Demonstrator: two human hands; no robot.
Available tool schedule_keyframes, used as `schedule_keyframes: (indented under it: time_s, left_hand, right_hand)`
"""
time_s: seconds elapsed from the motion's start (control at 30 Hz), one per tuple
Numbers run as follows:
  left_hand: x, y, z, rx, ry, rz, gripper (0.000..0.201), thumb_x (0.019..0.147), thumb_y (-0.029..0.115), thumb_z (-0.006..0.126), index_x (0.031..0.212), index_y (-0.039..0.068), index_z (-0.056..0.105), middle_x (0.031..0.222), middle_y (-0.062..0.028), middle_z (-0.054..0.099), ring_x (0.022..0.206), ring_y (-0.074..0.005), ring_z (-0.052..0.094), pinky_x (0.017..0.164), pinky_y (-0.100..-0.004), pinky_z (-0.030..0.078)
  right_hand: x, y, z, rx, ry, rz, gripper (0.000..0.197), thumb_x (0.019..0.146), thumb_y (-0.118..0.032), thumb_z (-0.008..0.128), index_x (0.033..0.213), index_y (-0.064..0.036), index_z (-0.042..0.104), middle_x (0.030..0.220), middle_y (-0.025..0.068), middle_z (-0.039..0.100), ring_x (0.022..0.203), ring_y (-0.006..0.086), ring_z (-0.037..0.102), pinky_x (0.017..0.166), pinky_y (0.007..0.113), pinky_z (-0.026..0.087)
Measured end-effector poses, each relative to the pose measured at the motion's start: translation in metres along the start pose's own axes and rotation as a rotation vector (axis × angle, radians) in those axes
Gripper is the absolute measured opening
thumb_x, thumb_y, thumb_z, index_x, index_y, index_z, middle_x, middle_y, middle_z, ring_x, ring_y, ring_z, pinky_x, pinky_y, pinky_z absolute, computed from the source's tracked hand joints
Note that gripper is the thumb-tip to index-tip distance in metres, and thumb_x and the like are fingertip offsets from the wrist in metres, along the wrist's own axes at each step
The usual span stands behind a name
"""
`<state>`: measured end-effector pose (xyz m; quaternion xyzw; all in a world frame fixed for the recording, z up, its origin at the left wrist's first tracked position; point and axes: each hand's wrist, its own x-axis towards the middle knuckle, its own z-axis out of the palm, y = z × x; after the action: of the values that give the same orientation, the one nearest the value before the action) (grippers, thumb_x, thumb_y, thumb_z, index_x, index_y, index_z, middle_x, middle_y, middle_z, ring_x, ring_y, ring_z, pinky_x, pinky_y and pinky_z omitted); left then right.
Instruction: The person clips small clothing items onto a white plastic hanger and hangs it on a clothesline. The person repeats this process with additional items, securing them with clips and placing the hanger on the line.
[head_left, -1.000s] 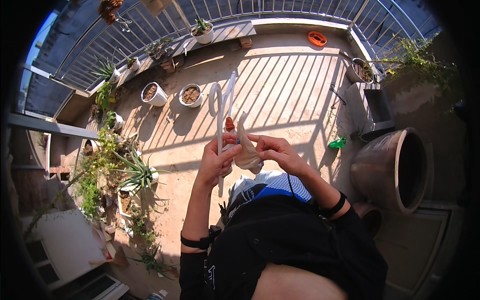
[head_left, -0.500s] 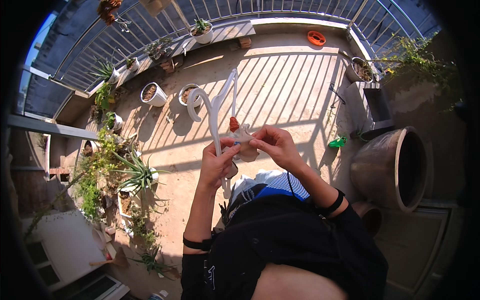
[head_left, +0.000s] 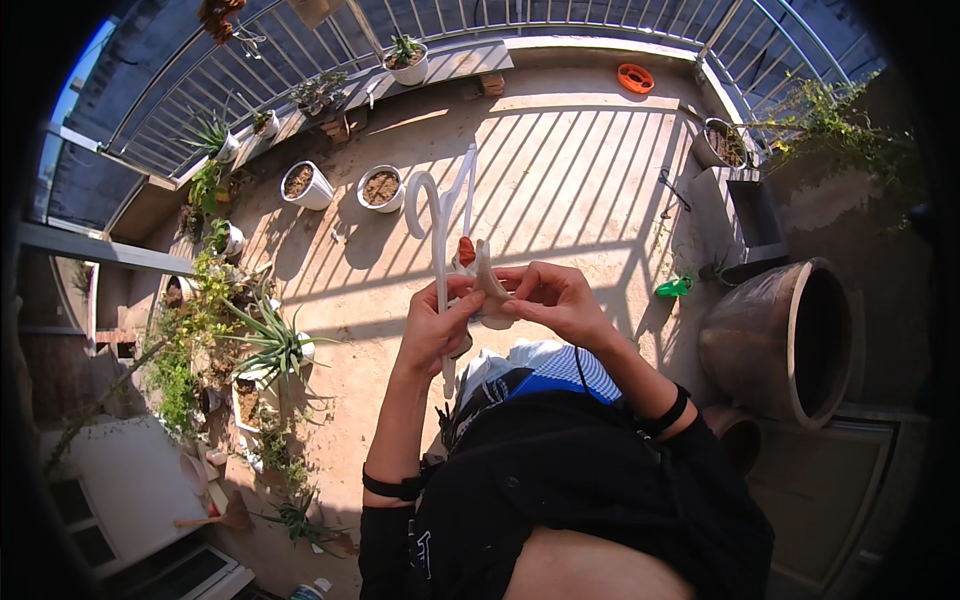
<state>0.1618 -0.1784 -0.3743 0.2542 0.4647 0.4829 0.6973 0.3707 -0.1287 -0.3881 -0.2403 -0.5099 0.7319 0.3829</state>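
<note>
My left hand (head_left: 437, 325) is closed around a white clothes hanger (head_left: 440, 262) held upright, its curved hook pointing up and left. The fingers of that hand also pinch the edge of a pale, soft cloth piece (head_left: 489, 282). From the other side, my right hand (head_left: 560, 300) pinches the same cloth between thumb and fingers. A small orange-red patch (head_left: 466, 250) shows beside the cloth, next to the hanger; what it belongs to is unclear. The cloth's lower part is partly hidden by my fingers.
White pots of soil (head_left: 380, 188) stand on the concrete floor ahead. An aloe plant (head_left: 278, 338) and other potted plants line the left. At right are a large brown urn (head_left: 765, 340), a grey trough (head_left: 735, 215) and a green object (head_left: 674, 287). A metal railing (head_left: 600, 18) bounds the far side.
The cloth's edge has been pulled up into a taller fold between my hands. The hanger has turned slightly and its hook has shifted right. My right fingers have changed their grip.
</note>
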Motion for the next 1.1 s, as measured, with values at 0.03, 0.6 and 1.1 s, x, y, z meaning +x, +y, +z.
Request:
schedule_keyframes:
  time_s: [0.03, 0.6, 1.1]
  left_hand:
    - [0.000, 0.000, -0.001, 0.013, 0.017, 0.003, 0.022, 0.089, 0.007, 0.070, 0.110, 0.002, 0.065, 0.069, 0.0041, 0.055, 0.039, 0.0010, 0.033, 0.034, -0.0189, 0.019]
    - [-0.001, -0.004, -0.007, -0.155, -0.078, 0.012, 0.011, 0.090, 0.006, 0.067, 0.100, 0.004, 0.062, 0.064, 0.0052, 0.051, 0.040, 0.0006, 0.031, 0.033, -0.0175, 0.020]
    - [0.005, 0.003, 0.003, 0.047, -0.111, 0.016, 0.018, 0.091, 0.010, 0.070, 0.105, 0.004, 0.061, 0.069, 0.0042, 0.055, 0.040, 0.0009, 0.032, 0.034, -0.0184, 0.019]
  right_hand:
    - [0.000, -0.001, 0.000, -0.007, -0.002, -0.018, 0.013, 0.089, -0.007, 0.070, 0.086, -0.0005, 0.059, 0.113, 0.0120, 0.067, 0.096, 0.0132, 0.064, 0.080, 0.028, 0.054]
    - [0.006, 0.007, -0.005, 0.402, 0.162, 0.207, 0.013, 0.087, -0.008, 0.073, 0.094, -0.0031, 0.063, 0.090, 0.0024, 0.066, 0.082, 0.0121, 0.065, 0.076, 0.027, 0.055]
    - [0.010, 0.003, -0.001, 0.184, 0.053, 0.140, 0.012, 0.089, -0.012, 0.072, 0.091, -0.0042, 0.062, 0.087, 0.0004, 0.065, 0.086, 0.0093, 0.061, 0.077, 0.026, 0.051]
